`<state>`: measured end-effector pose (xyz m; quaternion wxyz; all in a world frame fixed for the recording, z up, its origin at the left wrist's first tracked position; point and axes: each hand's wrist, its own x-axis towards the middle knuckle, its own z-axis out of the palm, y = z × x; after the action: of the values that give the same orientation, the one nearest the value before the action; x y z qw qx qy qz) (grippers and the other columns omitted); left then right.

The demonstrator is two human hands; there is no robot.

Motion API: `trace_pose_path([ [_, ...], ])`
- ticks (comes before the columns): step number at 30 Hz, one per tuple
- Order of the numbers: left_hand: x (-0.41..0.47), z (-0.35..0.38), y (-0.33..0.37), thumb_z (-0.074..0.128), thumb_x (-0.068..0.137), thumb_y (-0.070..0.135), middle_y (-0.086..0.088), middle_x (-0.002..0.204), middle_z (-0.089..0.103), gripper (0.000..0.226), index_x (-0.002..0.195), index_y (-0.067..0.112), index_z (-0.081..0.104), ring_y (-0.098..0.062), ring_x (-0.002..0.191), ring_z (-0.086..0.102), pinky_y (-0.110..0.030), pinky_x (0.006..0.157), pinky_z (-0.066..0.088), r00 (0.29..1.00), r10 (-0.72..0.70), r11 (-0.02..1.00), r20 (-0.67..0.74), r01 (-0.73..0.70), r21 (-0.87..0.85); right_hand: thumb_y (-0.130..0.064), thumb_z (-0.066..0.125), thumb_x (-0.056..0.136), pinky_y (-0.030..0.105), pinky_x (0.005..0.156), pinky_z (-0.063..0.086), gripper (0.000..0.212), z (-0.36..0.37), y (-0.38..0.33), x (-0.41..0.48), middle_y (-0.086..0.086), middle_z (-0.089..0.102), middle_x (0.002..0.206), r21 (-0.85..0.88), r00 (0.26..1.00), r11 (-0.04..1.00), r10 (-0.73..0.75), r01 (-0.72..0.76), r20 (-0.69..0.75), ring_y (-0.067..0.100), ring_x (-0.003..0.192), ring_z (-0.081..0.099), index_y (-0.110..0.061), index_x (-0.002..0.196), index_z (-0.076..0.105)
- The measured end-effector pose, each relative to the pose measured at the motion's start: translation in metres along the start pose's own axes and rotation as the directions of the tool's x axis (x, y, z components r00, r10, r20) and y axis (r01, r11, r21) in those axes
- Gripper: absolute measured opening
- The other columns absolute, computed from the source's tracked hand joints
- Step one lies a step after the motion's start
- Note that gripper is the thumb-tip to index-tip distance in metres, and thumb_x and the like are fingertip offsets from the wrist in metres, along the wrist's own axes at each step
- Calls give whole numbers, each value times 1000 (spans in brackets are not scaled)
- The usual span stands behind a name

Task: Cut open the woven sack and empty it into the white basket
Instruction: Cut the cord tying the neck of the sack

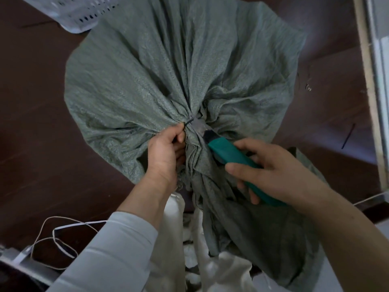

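Note:
A bulging grey-green woven sack (147, 66) fills the middle of the view, its neck gathered and bound by a black tie (188, 122). My left hand (166, 152) grips the bunched neck just below the tie. My right hand (271, 173) holds a teal utility knife (229, 157), whose blade tip (200, 128) lies against the neck right beside the tie. A corner of the white basket (77, 15), with slotted walls, shows at the top left behind the sack.
Dark brown floor surrounds the sack. White strapping loops (56, 239) lie at the lower left. White cloth (172, 239) hangs below my hands. A pale frame edge (370, 91) runs down the right side.

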<state>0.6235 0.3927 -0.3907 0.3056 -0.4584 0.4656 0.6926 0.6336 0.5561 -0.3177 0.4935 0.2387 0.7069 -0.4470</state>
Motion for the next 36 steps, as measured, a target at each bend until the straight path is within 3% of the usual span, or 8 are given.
trace_pose_path([
  [3,2,-3,-1,44,89,24,10,29,32,36,55,18,35,-4,26,25,-12,30,18,1000,-7,1000,22,7,-10,-25,68,82,29,45,51,31,-8,0,-3,3,62,61,-5,999,1000,-11,12,36,16,39,55,-26,113,62],
  [6,4,-4,-1,45,89,24,10,30,29,37,54,19,35,-4,26,22,-13,30,16,1000,-4,1000,23,4,5,-32,78,69,32,57,58,48,-14,-4,-5,-3,73,82,-122,998,992,-15,22,65,17,45,63,-38,113,62],
  [11,4,-4,-2,45,88,23,10,32,28,37,53,18,35,-5,29,24,-14,32,19,1000,22,999,18,-23,32,-40,56,87,13,83,41,58,-12,2,-4,-16,59,122,-492,996,866,-73,89,52,1,107,57,-37,141,36],
  [14,5,-2,-3,46,88,22,10,31,28,37,53,18,35,-6,29,25,-14,33,20,999,32,999,3,-32,27,-22,44,93,26,59,46,36,-1,1,-9,-5,63,83,-150,998,987,-59,54,-28,3,60,55,-39,124,49],
  [16,6,-1,-3,46,88,22,9,31,29,37,53,17,34,-5,29,26,-14,33,21,999,39,999,5,-39,19,-24,43,95,31,45,49,19,2,-2,-8,9,61,76,-12,994,996,-88,88,-60,12,46,52,-28,108,56],
  [22,3,2,-2,46,88,20,8,30,31,37,54,16,32,-5,28,28,-13,33,23,999,47,999,-6,-47,15,-34,38,97,33,41,54,20,12,-10,1,16,63,71,-175,994,980,-102,96,-30,17,40,58,-20,104,51],
  [31,-3,8,-1,48,87,15,10,31,28,40,52,17,31,-5,28,23,-11,32,21,992,97,992,-82,-89,90,-38,29,99,43,55,58,34,12,-25,4,8,59,62,-414,999,910,-32,25,-10,24,52,60,-9,93,46],
  [36,2,11,0,47,85,14,11,34,26,37,52,19,31,-6,31,20,-12,33,19,991,111,988,-73,-102,116,-30,33,100,35,43,53,23,22,-23,23,13,61,63,-310,1000,951,-4,4,1,22,39,54,-11,92,43],
])
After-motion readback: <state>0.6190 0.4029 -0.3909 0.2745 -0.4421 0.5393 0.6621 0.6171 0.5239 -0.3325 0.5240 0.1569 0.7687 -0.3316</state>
